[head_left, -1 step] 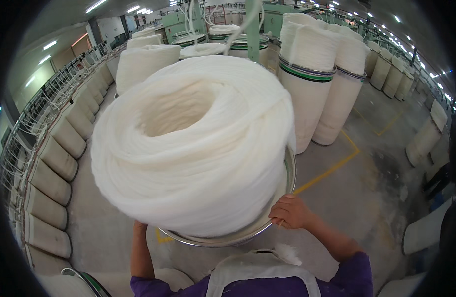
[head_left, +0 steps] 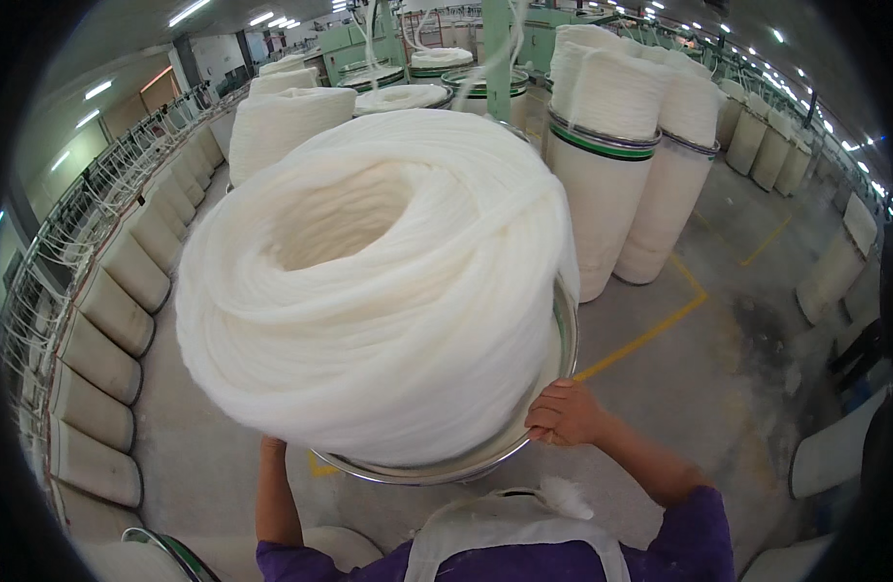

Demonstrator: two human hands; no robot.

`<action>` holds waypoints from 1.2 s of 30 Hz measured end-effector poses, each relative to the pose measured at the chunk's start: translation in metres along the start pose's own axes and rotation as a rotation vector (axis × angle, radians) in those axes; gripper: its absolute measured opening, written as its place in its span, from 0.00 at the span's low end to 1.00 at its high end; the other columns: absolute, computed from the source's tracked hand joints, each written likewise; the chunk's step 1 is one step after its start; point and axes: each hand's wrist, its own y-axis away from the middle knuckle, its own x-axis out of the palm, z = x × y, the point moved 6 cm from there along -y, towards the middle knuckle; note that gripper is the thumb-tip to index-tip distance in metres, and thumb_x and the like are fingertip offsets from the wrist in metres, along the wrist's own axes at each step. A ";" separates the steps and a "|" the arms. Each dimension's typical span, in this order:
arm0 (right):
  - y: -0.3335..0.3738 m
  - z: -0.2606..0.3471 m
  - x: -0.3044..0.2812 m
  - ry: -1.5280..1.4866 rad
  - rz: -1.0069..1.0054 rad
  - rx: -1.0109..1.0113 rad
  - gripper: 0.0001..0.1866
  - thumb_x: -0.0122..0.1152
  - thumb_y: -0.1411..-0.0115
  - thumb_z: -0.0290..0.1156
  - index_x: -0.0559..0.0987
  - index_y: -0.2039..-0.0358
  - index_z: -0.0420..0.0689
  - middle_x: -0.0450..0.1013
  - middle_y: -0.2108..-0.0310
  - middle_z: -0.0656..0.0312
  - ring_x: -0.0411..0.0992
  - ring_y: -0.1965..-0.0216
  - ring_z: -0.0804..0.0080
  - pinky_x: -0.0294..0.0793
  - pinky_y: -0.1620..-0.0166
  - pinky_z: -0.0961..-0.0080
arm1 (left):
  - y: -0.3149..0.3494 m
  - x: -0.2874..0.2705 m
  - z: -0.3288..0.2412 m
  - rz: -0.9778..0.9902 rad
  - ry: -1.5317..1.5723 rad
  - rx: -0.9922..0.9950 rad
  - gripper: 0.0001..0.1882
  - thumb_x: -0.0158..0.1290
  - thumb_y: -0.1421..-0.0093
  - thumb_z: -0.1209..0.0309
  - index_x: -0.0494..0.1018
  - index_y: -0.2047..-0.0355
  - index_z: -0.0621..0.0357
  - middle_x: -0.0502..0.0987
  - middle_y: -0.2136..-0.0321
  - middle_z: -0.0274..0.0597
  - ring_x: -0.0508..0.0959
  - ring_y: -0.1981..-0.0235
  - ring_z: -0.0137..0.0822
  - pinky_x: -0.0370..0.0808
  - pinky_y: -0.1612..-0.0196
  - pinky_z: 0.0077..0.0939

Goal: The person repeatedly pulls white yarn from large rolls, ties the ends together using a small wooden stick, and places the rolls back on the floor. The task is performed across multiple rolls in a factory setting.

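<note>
Directly before me stands a large sliver can, its metal rim (head_left: 437, 477) showing along the near and right sides. A thick white coil of sliver (head_left: 398, 339) with a deep central hole rises well above the rim and bulges over its left side. My right hand (head_left: 566, 413) is closed over the rim at the near right, its fingers wrapped on the edge. Only the wrist and a bit of my left hand (head_left: 273, 445) show at the near left, against the can. The coil hides the fingers there.
Tall full cans (head_left: 602, 204) stand close on the right, more coils (head_left: 282, 126) behind on the left. A curved row of cans (head_left: 105, 354) lines the left side under a machine. A green post (head_left: 496, 58) rises behind. Yellow lines (head_left: 650, 339) mark the floor.
The top of the coil has shifted very slightly to the left. My right hand stays on the rim, and my left arm is in nearly the same place.
</note>
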 end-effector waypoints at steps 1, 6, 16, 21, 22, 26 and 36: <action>-0.008 0.003 0.006 0.028 -0.022 -0.050 0.10 0.63 0.50 0.41 0.72 0.76 0.53 0.70 0.77 0.72 0.70 0.73 0.74 0.65 0.68 0.76 | -0.009 -0.005 0.012 -0.015 -0.049 -0.014 0.17 0.46 0.44 0.64 0.75 0.62 0.65 0.77 0.63 0.55 0.75 0.58 0.57 0.68 0.49 0.48; -0.053 0.015 0.044 0.079 -0.112 -0.087 0.10 0.63 0.50 0.43 0.72 0.78 0.55 0.70 0.76 0.75 0.69 0.73 0.79 0.63 0.72 0.80 | -0.046 -0.015 0.061 -0.043 -0.251 -0.060 0.17 0.46 0.44 0.64 0.75 0.62 0.65 0.77 0.63 0.54 0.75 0.58 0.56 0.68 0.49 0.48; -0.118 0.003 0.098 -0.458 0.014 -0.237 0.12 0.51 0.38 0.41 0.71 0.64 0.45 0.69 0.64 0.62 0.66 0.58 0.63 0.66 0.55 0.65 | -0.104 0.011 0.109 0.002 -0.541 -0.169 0.18 0.45 0.43 0.63 0.75 0.63 0.66 0.77 0.64 0.54 0.75 0.59 0.55 0.69 0.50 0.48; -0.070 -0.083 0.051 -0.712 -0.091 -0.264 0.09 0.52 0.40 0.36 0.73 0.66 0.44 0.70 0.67 0.58 0.67 0.58 0.58 0.67 0.55 0.61 | -0.117 0.032 0.103 0.003 -0.728 -0.271 0.18 0.44 0.43 0.63 0.74 0.63 0.66 0.77 0.64 0.53 0.75 0.60 0.55 0.69 0.51 0.48; -0.058 -0.116 0.044 -0.683 -0.043 -0.206 0.08 0.52 0.40 0.35 0.73 0.66 0.44 0.70 0.67 0.58 0.68 0.59 0.57 0.68 0.55 0.62 | -0.118 0.035 0.102 0.004 -0.762 -0.290 0.18 0.44 0.43 0.63 0.74 0.63 0.66 0.77 0.64 0.53 0.75 0.60 0.55 0.69 0.51 0.48; -0.003 -0.272 0.021 -0.275 0.155 0.113 0.08 0.51 0.42 0.32 0.75 0.63 0.48 0.72 0.66 0.57 0.69 0.60 0.56 0.71 0.57 0.63 | -0.120 0.031 0.099 0.003 -0.859 -0.367 0.18 0.43 0.42 0.63 0.74 0.64 0.66 0.77 0.64 0.53 0.75 0.60 0.54 0.69 0.51 0.48; -0.053 -0.494 0.003 -0.049 -0.054 0.367 0.19 0.47 0.35 0.42 0.77 0.55 0.43 0.73 0.55 0.56 0.67 0.52 0.58 0.68 0.49 0.65 | -0.068 -0.035 0.110 -0.010 -0.961 -0.543 0.18 0.42 0.41 0.63 0.74 0.64 0.66 0.77 0.65 0.53 0.75 0.61 0.53 0.69 0.52 0.48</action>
